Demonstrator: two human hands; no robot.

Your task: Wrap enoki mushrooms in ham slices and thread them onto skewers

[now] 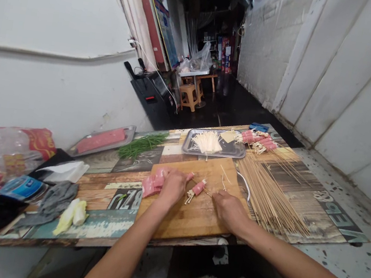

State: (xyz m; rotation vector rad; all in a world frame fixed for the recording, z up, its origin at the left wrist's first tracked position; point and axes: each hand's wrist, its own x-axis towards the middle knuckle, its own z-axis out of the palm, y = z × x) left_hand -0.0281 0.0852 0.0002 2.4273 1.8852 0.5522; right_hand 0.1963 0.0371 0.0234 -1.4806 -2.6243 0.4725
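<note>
A wooden cutting board (173, 221) lies before me. My left hand (174, 187) is closed beside stacked thin pink meat slices (153, 182), with the end of a meat roll (190, 176) showing at its fingertips. My right hand (230, 211) pinches a thin bamboo skewer (208, 192) that points toward my left hand. Between the hands is an enoki mushroom roll wrapped in meat (199, 187), white stems sticking out at both ends. I cannot tell whether the skewer passes through it. Loose enoki strands (225, 175) lie on the board's far right.
Behind the board stands a metal tray (239, 154) with enoki mushrooms (208, 141). Finished skewers (264, 144) lie right of it, near many bare bamboo skewers (271, 193). To the left are green chives (144, 144), a meat tray (130, 135), cabbage pieces (71, 216) and a grey cloth (56, 201).
</note>
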